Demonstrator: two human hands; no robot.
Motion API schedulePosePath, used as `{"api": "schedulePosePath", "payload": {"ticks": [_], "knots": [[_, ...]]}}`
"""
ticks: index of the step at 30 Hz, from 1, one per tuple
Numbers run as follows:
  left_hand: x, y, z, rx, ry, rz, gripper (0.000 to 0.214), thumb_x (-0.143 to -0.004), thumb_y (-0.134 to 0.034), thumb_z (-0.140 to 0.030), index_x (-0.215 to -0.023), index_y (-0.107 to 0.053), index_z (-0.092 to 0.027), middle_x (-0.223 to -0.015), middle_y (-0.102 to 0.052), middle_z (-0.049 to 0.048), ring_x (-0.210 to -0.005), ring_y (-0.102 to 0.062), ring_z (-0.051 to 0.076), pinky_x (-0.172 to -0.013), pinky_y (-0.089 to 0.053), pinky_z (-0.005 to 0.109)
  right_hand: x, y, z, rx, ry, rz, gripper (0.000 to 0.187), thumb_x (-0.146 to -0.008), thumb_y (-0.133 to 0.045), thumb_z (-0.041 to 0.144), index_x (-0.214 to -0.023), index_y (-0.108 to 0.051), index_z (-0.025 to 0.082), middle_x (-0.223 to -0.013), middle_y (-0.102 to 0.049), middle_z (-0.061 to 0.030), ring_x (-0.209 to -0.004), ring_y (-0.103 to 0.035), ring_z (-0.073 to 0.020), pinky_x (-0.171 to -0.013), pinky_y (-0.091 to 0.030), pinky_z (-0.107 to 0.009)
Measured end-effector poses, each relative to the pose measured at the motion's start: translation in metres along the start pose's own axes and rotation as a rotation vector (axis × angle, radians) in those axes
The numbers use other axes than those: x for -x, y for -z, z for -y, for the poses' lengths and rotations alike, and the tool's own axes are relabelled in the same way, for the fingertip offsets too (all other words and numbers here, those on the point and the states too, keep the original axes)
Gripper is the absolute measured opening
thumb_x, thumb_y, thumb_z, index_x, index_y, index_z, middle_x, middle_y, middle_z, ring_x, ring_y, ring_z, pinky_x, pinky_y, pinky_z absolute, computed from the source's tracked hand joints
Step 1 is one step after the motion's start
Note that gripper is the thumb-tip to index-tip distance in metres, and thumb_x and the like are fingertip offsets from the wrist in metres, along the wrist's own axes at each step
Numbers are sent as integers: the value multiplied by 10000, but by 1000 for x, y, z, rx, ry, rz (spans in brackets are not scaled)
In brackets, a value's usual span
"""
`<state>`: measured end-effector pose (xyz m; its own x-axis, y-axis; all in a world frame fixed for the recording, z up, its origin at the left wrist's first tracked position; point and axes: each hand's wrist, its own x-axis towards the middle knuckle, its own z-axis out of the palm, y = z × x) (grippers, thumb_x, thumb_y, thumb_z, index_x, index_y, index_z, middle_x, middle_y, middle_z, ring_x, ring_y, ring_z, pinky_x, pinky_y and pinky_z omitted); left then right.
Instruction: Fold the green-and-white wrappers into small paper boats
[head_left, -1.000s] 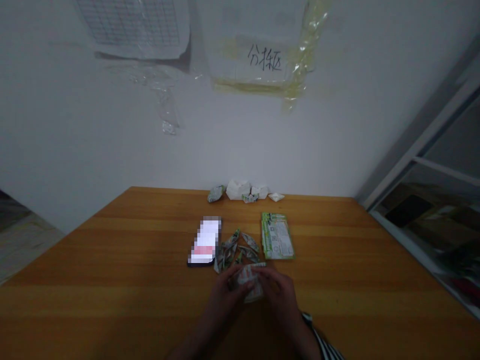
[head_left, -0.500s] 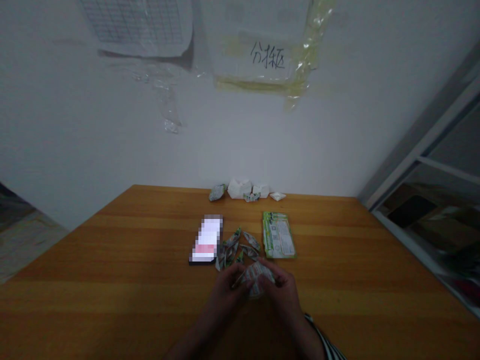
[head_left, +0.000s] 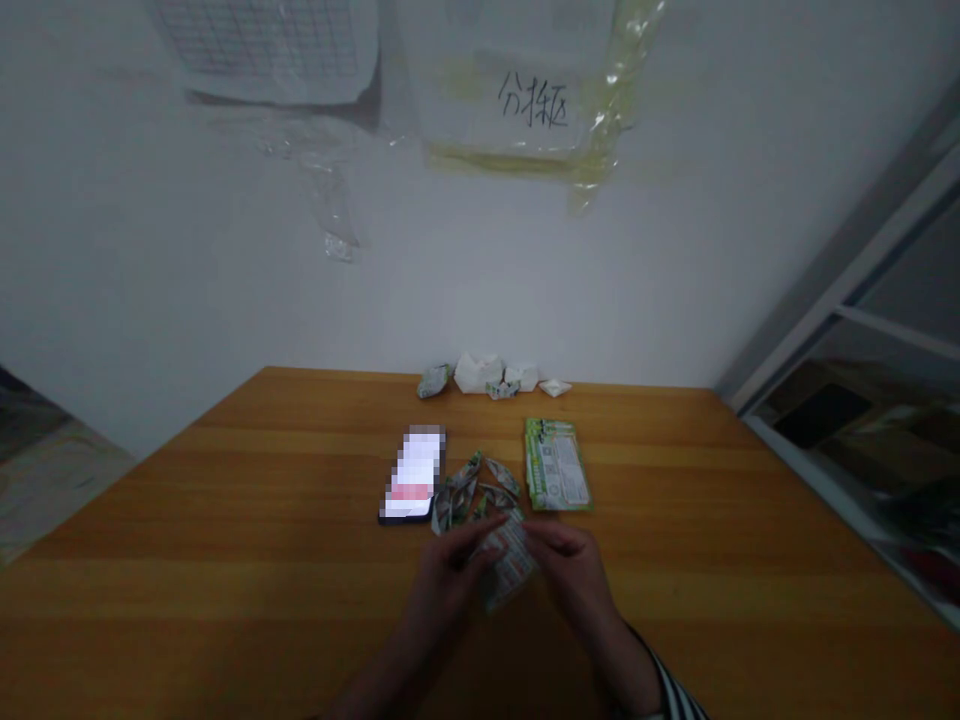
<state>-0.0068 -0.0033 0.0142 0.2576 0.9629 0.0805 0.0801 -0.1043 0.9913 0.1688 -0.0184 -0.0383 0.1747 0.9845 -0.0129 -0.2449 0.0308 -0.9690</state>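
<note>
both hands raised just over the table (head_left: 300, 560), wrists bent inward; left hand (head_left: 442, 575) brought in from 7 o'clock, right hand (head_left: 581, 575) from 5 o'clock. paper (head_left: 510, 565) held between them at 6 o'clock in view. left thumb and forefinger clamped on its left side; right fingertips pinched together at its upper right edge. other fingers curled, mostly hidden. forearms cut off by bottom edge, striped sleeve (head_left: 671, 690) only partly seen. print too blurred to be read; folds cannot be made out. paper seen as whitish, tilted, with reddish rows, lower corner pointed to 7 o'clock. folded pieces (head_left: 503, 476) partly covered at 11 o'clock from it; phone (head_left: 415, 475) at 10, screen pixelated; card stack (head_left: 559, 470) at 1.
</note>
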Motion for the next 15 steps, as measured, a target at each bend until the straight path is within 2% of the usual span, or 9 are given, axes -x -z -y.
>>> {"api": "schedulePosePath", "payload": {"ticks": [4, 7, 12, 15], "knots": [[-3, 5, 9, -213, -108, -5, 308, -791, -648, -249, -1088, -730, -234, -909, -780, 72, -784, -697, 238, -724, -535, 328, 1, 0, 7, -83, -70, 104, 325, -616, -844, 349, -901, -779, 206, -854, -791, -74, -727, -747, -239, -686, -587, -340], [-3, 8, 13, -290, -169, 39, 316, -810, -628, -233, -1112, -718, -256, -932, -770, 79, -798, -693, 236, -722, -527, 309, 4, -2, 20, 6, -26, 142, 325, -612, -845, 325, -909, -777, 213, -860, -791, -67, -747, -751, -243, -709, -592, -345], [0, 8, 17, -351, -158, 94, 319, -821, -610, -221, -1117, -718, -269, -906, -763, 82, -774, -685, 232, -715, -525, 292, 7, 0, 28, 273, 151, 69, 175, -674, -794, 336, -816, -799, 233, -842, -792, -72, -794, -745, -265, -749, -591, -374], [2, 6, 20, -302, -116, 103, 332, -804, -626, -218, -1117, -715, -285, -859, -757, 63, -726, -677, 215, -678, -520, 275, 5, 3, 22, 273, 133, 39, 151, -661, -802, 341, -758, -801, 225, -777, -792, -73, -729, -743, -257, -688, -595, -351]]}}
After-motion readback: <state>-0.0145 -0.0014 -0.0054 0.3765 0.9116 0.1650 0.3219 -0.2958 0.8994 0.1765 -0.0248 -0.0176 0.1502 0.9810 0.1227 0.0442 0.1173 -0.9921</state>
